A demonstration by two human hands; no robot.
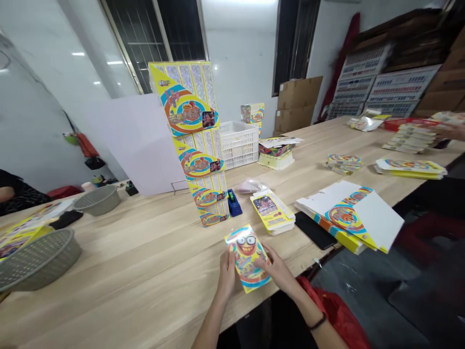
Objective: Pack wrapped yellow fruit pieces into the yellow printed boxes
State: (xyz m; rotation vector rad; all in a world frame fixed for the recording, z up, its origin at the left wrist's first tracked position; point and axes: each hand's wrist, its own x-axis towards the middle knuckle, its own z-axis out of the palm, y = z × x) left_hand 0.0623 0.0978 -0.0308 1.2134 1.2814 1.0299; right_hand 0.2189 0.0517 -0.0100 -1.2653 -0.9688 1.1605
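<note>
A small printed carton point(249, 259), yellow and blue with a grinning face in glasses, is held between my two hands over the table's front edge. My left hand point(227, 266) grips its left side, thumb along the edge. On the right side my right hand point(276, 265) holds it, with the thumb lying across the printed front. Just beyond are a pile of flat yellow cartons point(273, 213) and a blue tape dispenser point(234, 202). A tall stack of display boxes point(198, 145) filled with shiny packs rises behind, to the left.
A black phone point(315, 230) lies beside folded display boxes point(350, 215) on the right. Grey baskets point(39, 257) stand at the left, and a white crate point(239, 145) sits at the back. Another person's hand point(452, 131) reaches in at far right, near stacked cartons point(410, 138).
</note>
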